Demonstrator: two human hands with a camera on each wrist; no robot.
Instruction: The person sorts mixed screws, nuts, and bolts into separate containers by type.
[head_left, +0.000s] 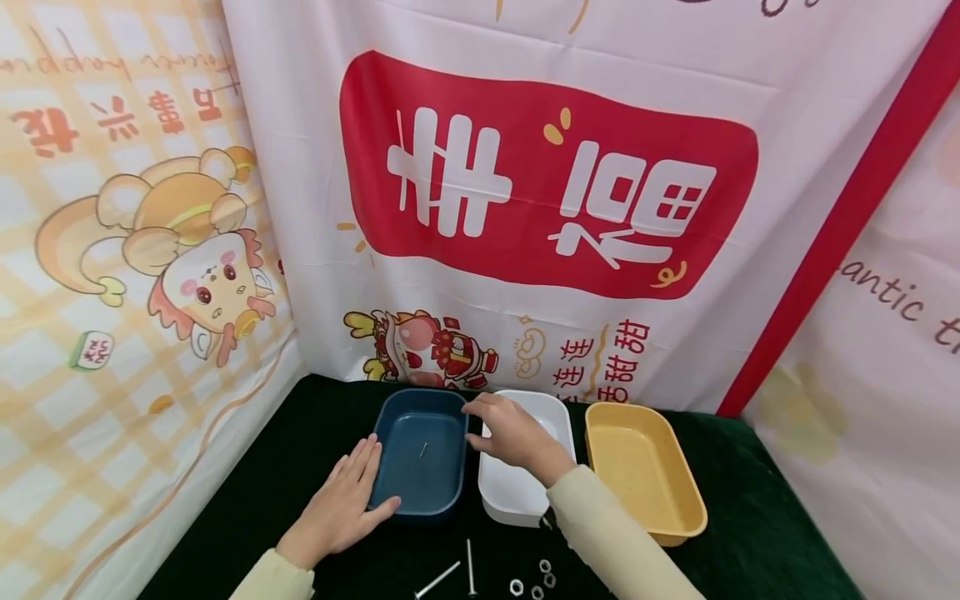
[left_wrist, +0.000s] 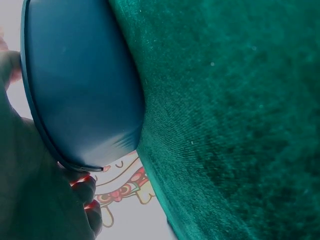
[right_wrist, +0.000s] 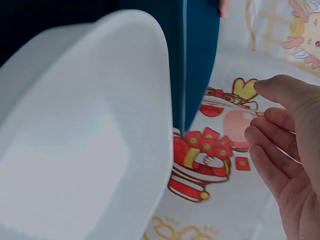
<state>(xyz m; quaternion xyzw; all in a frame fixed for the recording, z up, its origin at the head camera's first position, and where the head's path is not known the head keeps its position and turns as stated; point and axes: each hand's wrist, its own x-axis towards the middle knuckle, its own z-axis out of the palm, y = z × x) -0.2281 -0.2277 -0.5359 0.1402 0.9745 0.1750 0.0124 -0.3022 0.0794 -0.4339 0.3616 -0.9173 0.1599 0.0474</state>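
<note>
A blue tray [head_left: 420, 492] sits on the dark green cloth with a small, thin metallic piece [head_left: 423, 451] lying in it. Along the tray's left rim rests my left hand [head_left: 339, 502], fingers extended and thumb over the near corner. From below, the left wrist view shows the blue tray's wall [left_wrist: 82, 80] with fingertips [left_wrist: 85, 187] at its rim. My right hand [head_left: 517, 435] hovers over the white tray [head_left: 513, 500], fingertips close to the blue tray's right rim. In the right wrist view its fingers [right_wrist: 272, 145] are loosely bent around nothing.
To the right stands a yellow tray [head_left: 645, 467]. Two long bolts [head_left: 471, 567] and several hex nuts [head_left: 516, 587] lie on the green cloth [head_left: 757, 533] in front of the trays. Printed fabric [head_left: 300, 208] hangs behind and at both sides.
</note>
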